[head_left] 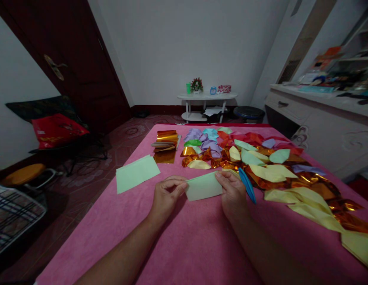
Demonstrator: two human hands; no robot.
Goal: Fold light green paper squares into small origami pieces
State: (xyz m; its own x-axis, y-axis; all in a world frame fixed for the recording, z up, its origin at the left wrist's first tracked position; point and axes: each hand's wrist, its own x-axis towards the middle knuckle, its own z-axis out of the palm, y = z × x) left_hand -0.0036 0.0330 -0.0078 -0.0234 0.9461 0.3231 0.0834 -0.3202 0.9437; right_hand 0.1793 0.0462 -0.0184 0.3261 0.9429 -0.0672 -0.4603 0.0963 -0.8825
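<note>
Between my two hands is a folded sheet of pale green paper (204, 188), held above the pink cloth. My left hand (169, 193) is closed, pinching its left end between thumb and fingers. At the upper right corner, my right hand (234, 192) is closed on the same paper. A slim blue object (247, 185) slants just beside the right hand's fingers; whether the hand holds it too I cannot tell. A stack of pale green sheets (138, 174) lies flat to the left of my hands.
Gold foil sheets (166, 144) are piled behind the green stack. Folded paper and foil pieces (249, 154) in several colours cover the right side of the pink table (190, 245). Beyond stand a small white table (207, 96), a chair with a red bag (57, 130) and a white cabinet (320, 118).
</note>
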